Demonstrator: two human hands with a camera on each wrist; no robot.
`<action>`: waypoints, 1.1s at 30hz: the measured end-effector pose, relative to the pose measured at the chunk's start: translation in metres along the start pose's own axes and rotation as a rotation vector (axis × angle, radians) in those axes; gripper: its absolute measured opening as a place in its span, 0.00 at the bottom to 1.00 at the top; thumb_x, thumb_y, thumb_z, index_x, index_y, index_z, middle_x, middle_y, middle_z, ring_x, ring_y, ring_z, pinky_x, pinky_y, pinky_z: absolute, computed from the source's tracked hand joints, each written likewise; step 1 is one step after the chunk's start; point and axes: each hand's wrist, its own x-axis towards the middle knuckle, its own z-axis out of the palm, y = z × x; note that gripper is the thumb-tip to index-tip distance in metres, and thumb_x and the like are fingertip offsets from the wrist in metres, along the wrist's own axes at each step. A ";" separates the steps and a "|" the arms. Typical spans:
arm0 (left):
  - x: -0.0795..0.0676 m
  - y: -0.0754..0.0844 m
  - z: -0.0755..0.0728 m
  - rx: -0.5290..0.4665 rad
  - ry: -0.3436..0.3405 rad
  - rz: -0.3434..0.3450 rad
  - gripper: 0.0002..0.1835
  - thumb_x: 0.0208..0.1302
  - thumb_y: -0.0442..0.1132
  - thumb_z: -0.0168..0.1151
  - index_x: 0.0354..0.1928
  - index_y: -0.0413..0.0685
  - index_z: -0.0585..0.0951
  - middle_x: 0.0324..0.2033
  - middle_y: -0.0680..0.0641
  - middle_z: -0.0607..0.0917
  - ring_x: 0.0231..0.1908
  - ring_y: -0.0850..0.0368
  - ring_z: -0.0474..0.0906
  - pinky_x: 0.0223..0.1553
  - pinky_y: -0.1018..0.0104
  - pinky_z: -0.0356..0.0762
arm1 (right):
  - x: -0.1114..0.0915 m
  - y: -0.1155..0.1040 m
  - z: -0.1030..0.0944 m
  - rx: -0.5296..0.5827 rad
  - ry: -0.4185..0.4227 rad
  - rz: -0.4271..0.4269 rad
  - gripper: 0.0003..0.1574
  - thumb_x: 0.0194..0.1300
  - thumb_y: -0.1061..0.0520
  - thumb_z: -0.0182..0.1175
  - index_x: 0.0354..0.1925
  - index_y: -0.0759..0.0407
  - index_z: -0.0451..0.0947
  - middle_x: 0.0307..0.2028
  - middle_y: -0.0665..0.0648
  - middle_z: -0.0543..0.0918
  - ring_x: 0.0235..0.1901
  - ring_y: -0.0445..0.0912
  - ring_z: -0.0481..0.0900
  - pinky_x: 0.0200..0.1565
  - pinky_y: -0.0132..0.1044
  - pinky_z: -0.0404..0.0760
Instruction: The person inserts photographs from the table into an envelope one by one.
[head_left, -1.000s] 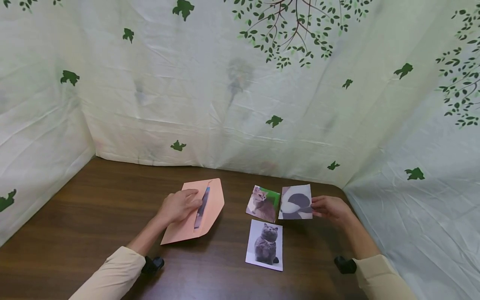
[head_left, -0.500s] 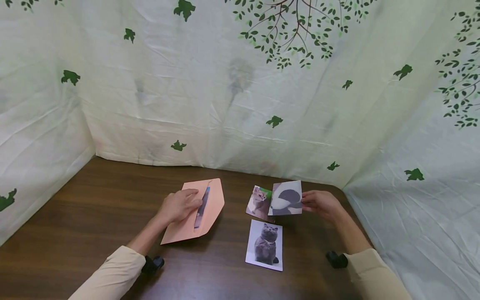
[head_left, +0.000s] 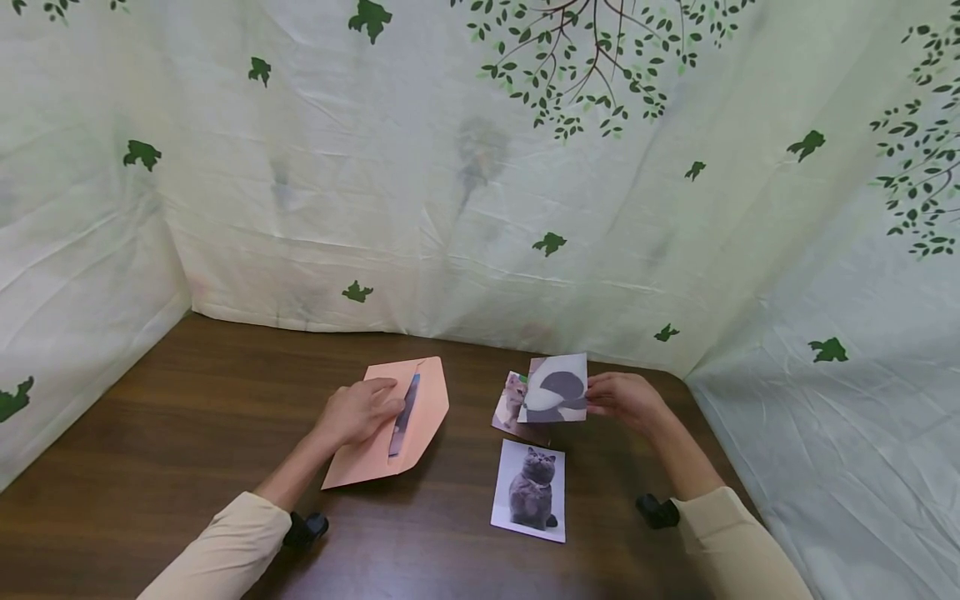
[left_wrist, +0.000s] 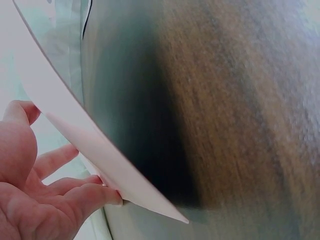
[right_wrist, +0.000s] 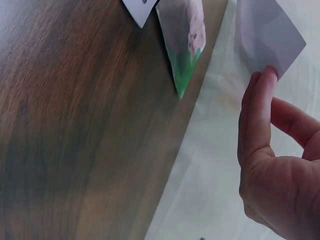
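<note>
- The grey-and-white photo [head_left: 556,388] is in the air over the right part of the bench [head_left: 187,433], toward its far edge; from the head view it covers part of the kitten photo [head_left: 513,410], while the right wrist view shows the two apart.
- The right hand [head_left: 626,398] holds that photo at its right side, the fingers pinched narrow on its edge.
- The kitten photo, with a patch of green, lies on the bench under the raised photo as the head view sees it.
- The grey cat photo [head_left: 528,490], with a pale background, lies face up on the bench just nearer the person than the kitten photo.
- The pink envelope [head_left: 381,446] is left of the photos and well apart from them, tilted, with a dark shadow beneath it.
- The left hand [head_left: 362,412] grips the envelope by its left side, some fingers laid across its front.
- A slit in the envelope shows a strip of blue and purple picture [head_left: 404,421] inside; the rest of that picture is hidden.
- Cream sleeves [head_left: 217,550] cover both forearms, and a small black device [head_left: 306,529] sits by each wrist.
- Pale cloth [head_left: 420,183] printed with green leaves and branches hangs behind the bench and along both sides.
</note>
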 end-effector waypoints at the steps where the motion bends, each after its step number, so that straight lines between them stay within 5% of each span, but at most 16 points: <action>1: 0.000 0.000 0.000 -0.002 -0.001 -0.002 0.27 0.74 0.49 0.53 0.66 0.38 0.76 0.64 0.34 0.79 0.63 0.27 0.73 0.61 0.36 0.69 | 0.000 -0.001 0.002 0.001 -0.003 -0.001 0.25 0.70 0.70 0.53 0.62 0.82 0.67 0.34 0.53 0.86 0.32 0.41 0.85 0.38 0.32 0.86; 33: 0.000 0.002 0.000 0.006 0.017 0.002 0.28 0.72 0.49 0.54 0.66 0.38 0.77 0.62 0.34 0.80 0.61 0.28 0.75 0.59 0.37 0.72 | -0.002 -0.027 0.070 -0.038 -0.129 -0.070 0.26 0.70 0.68 0.56 0.63 0.79 0.70 0.42 0.58 0.83 0.33 0.41 0.85 0.40 0.32 0.86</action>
